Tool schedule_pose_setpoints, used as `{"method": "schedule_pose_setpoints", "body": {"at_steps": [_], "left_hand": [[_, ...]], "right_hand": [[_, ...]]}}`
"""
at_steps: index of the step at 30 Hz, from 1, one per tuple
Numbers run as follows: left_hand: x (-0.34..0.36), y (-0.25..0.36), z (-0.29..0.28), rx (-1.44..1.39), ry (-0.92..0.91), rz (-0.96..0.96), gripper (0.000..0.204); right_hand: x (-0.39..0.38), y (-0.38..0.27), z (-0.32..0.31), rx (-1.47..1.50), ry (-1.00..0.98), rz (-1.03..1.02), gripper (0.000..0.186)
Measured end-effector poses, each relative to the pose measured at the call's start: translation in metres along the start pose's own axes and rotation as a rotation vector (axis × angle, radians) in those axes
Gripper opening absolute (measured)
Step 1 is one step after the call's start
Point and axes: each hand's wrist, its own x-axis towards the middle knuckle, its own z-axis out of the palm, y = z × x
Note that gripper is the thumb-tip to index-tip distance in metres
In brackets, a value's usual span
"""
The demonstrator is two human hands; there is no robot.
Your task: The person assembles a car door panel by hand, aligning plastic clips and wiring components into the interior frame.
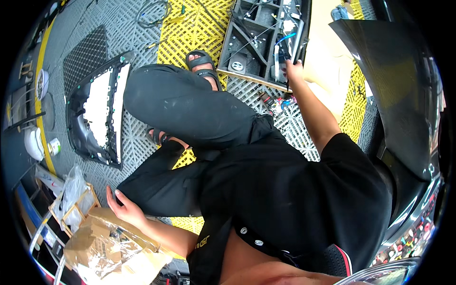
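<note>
My right hand [293, 71] reaches to the near right corner of a black compartmented tray [251, 66], its fingers closed around something dark and narrow that I cannot make out. Long silver and dark items, one with a blue part [285, 37], lie in that compartment beside it. A red-and-black tool [267, 99] lies on the floor just below the tray. My left hand [122, 205] is open and empty, fingers loosely curved beside my black-trousered knee, above a crumpled cardboard box [95, 244].
A black panel with a white centre [99, 111] lies left of my legs. Dark glossy vehicle bodywork [399, 104] rises at the right. Wooden crates with plastic [76, 204] are at lower left, white containers [35, 142] at far left. Tan sheeting [323, 57] covers floor tiles.
</note>
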Motion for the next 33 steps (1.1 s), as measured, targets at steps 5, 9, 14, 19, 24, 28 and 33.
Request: {"method": "schedule_pose_setpoints", "body": {"at_steps": [5,9,14,19,24,28,33], "left_hand": [[-0.052,-0.006,-0.013,0.091,0.083,-0.064,0.050],[-0.082,-0.015,-0.012,-0.052,0.120,-0.138,0.050],[-0.094,-0.035,-0.011,-0.322,0.197,-0.384,0.056],[-0.012,-0.098,0.020,-0.758,0.086,-0.617,0.062],[0.067,-0.203,0.152,-0.178,-0.170,-0.408,0.061],[0.097,-0.213,0.255,0.183,-0.449,-0.189,0.071],[0.127,-0.224,0.360,0.218,-0.541,-0.198,0.071]], "right_hand": [[0.040,0.069,-0.008,-0.578,0.355,-0.275,0.086],[0.030,0.045,-0.017,-0.730,0.107,-0.122,0.088],[-0.018,-0.013,0.005,-0.938,0.350,-0.424,0.072],[-0.021,-0.100,0.087,-0.705,-0.008,-1.016,0.046],[-0.029,-0.179,0.268,-0.746,-0.502,-1.256,0.043],[-0.058,-0.203,0.415,-1.178,-0.732,-1.171,0.043],[-0.055,-0.213,0.541,-1.231,-0.633,-1.381,0.053]]}}
